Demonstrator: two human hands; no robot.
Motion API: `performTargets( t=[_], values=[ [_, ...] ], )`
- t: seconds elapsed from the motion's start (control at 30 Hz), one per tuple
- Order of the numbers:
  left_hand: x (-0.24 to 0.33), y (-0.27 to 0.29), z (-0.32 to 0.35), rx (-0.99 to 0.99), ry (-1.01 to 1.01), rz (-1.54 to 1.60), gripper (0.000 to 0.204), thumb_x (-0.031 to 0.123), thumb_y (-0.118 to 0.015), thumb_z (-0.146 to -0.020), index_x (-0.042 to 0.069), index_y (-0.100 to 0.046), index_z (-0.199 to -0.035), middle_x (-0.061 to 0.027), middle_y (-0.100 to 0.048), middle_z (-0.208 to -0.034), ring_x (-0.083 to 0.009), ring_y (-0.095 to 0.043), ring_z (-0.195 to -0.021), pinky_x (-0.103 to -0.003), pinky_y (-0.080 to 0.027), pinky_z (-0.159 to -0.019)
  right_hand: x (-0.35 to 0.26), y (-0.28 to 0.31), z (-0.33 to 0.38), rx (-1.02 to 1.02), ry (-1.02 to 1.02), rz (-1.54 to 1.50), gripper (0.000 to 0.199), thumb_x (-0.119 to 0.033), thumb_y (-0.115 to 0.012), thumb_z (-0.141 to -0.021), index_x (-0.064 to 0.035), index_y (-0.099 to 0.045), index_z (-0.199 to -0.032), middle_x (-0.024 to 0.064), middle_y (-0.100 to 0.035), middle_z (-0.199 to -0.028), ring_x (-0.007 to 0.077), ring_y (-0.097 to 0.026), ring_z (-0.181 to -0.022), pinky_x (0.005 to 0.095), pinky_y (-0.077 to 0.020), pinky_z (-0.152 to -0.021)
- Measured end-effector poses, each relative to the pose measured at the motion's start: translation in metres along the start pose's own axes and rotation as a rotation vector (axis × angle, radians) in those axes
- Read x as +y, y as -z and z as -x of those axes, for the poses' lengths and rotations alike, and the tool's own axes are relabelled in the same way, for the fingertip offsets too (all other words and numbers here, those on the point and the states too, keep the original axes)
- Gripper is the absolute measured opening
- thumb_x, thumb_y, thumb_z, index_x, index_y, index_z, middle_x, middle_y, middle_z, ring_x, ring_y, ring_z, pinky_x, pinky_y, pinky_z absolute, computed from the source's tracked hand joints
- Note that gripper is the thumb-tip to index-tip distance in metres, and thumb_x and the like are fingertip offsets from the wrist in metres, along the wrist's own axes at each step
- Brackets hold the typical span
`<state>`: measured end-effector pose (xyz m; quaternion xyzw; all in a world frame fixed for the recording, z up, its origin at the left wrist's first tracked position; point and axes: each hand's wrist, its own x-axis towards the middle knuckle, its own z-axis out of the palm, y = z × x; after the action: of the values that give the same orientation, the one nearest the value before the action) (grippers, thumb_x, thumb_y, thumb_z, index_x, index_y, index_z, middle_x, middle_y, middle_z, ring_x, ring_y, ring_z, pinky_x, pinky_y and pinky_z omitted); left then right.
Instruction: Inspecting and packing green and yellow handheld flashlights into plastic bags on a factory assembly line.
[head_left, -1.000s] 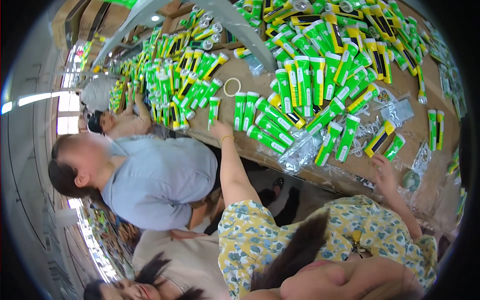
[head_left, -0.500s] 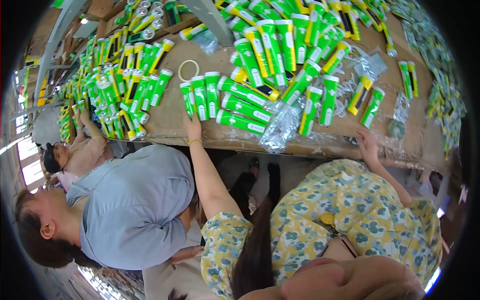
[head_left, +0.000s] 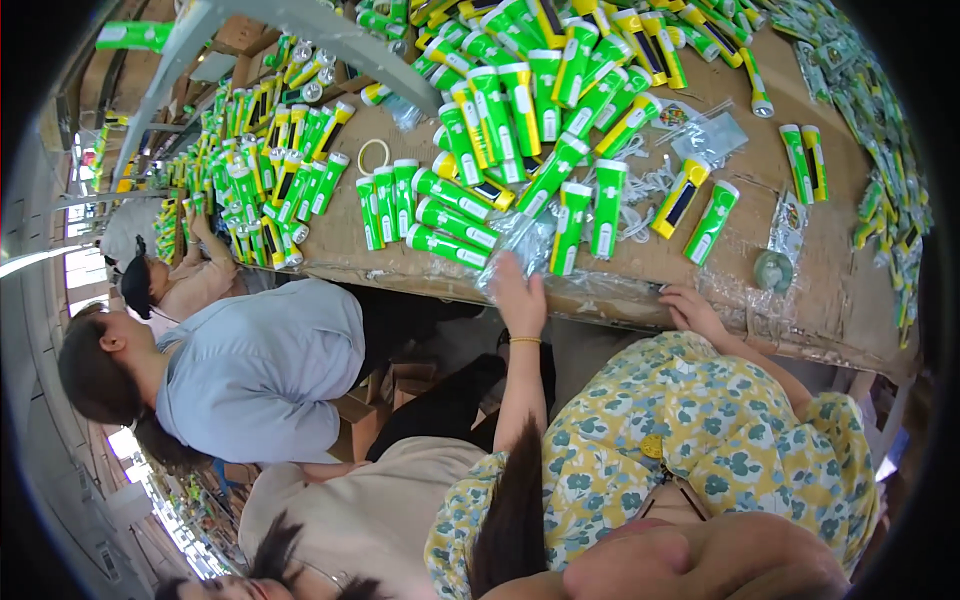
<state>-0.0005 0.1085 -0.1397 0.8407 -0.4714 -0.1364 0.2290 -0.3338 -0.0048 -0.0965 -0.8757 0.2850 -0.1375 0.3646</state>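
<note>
My left hand [head_left: 520, 298] reaches over the table's front edge to a heap of clear plastic bags [head_left: 528, 238]. Its fingers are extended at the near end of the bags, with the thumb apart. Just left of them lie green flashlights [head_left: 445, 247] on their sides, beside a few upright green flashlights [head_left: 385, 205]. My right hand [head_left: 695, 310] rests loosely at the table edge, fingers lightly bent and nothing visible in them. Closest to it are a green flashlight [head_left: 712, 222] and a yellow flashlight with a dark panel [head_left: 681, 196].
A large pile of flashlights [head_left: 490, 120] covers the far middle of the cardboard-topped table [head_left: 640, 285]. Bagged flashlights [head_left: 880, 200] line the right side. A tape ring [head_left: 374, 155] and a grey metal post [head_left: 300, 40] stand left. A co-worker in blue [head_left: 265, 370] sits left.
My left hand has left the upright flashlights and moved right to the plastic bags. My right hand has shifted slightly left along the edge. Another person now appears at the lower left.
</note>
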Motion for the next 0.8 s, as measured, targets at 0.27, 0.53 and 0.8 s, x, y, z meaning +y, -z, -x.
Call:
performTargets(
  t=[0.27,0.53,0.8],
  values=[
    [0.026,-0.018,-0.01,-0.191,0.123,-0.218,0.061,0.039,-0.038,-0.093,0.004,-0.026,-0.141,-0.0156,-0.026,-0.147,-0.0324,-0.025,-0.135,-0.052,-0.022,-0.106,0.049,0.09,0.104,0.168,-0.298,-0.101,0.022,0.003,-0.053,-0.08,-0.0023,-0.059,-0.1,0.0141,-0.057,-0.108,0.0315,-0.056,-0.099,0.0357,-0.0471,-0.084],
    [0.023,-0.025,0.007,0.002,0.288,-0.31,0.05,0.036,-0.041,-0.091,0.003,-0.043,-0.128,-0.0163,-0.04,-0.138,-0.0334,-0.039,-0.126,-0.054,-0.037,-0.095,0.078,0.119,0.125,0.072,-0.28,-0.128,0.02,-0.002,-0.05,-0.083,-0.0011,-0.059,-0.102,0.0161,-0.056,-0.106,0.0319,-0.057,-0.094,0.0357,-0.0463,-0.081],
    [0.031,0.004,0.003,0.007,0.036,-0.204,0.038,0.019,-0.064,-0.078,0.005,-0.059,-0.112,-0.0195,-0.045,-0.13,-0.0375,-0.045,-0.117,-0.043,-0.039,-0.097,0.047,0.11,0.068,0.003,-0.489,-0.097,0.021,-0.013,-0.053,-0.088,-0.0055,-0.06,-0.105,0.0158,-0.061,-0.091,0.0301,-0.061,-0.079,0.0356,-0.0484,-0.07]
  ],
)
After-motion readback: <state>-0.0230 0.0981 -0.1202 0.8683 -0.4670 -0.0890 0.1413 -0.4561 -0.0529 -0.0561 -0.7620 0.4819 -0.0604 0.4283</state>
